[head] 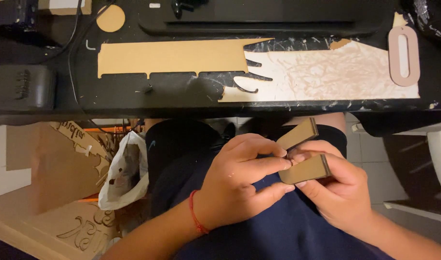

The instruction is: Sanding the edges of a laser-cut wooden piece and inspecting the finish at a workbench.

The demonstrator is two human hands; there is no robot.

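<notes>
Over my lap, both hands hold a small brown cardboard piece [305,168] shaped like two flat arms that meet at an angle. My left hand [240,185], with a red thread at the wrist, pinches it where the arms join. My right hand [338,190] grips the lower arm from beneath, thumb near the joint. The upper arm [297,134] sticks up and away toward the desk edge.
A black desk [133,103] runs across the top, bearing a long notched cardboard strip [172,57], a scuffed pale sheet [336,77], an oval ring cut-out [403,55] and a round disc [110,18]. Lower left stand cut cardboard sheets [56,168] and a white plastic bag [124,171].
</notes>
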